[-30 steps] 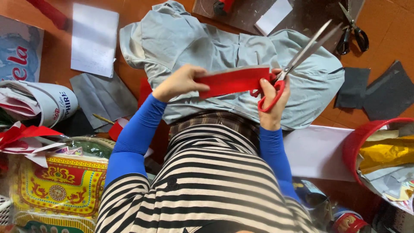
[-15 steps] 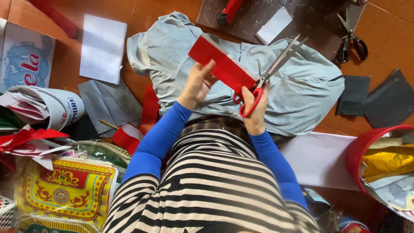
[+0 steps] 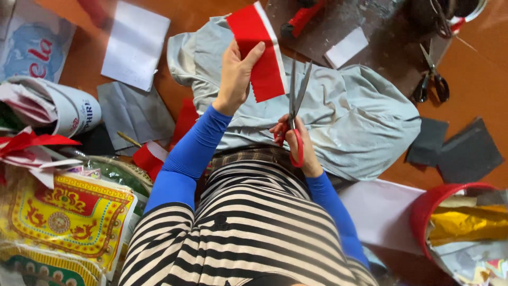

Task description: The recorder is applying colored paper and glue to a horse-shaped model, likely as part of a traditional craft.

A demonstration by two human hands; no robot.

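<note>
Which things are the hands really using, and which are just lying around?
In use:
left hand holding the red paper
right hand holding the red-handled scissors

Just lying about:
black scissors
white sheet
grey squares
red bucket of foil
yellow patterned packets
grey cloth underneath

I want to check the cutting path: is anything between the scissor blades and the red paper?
Nothing visible. The red-handled scissors in the right hand point up beside the red paper held by the left hand.
</note>
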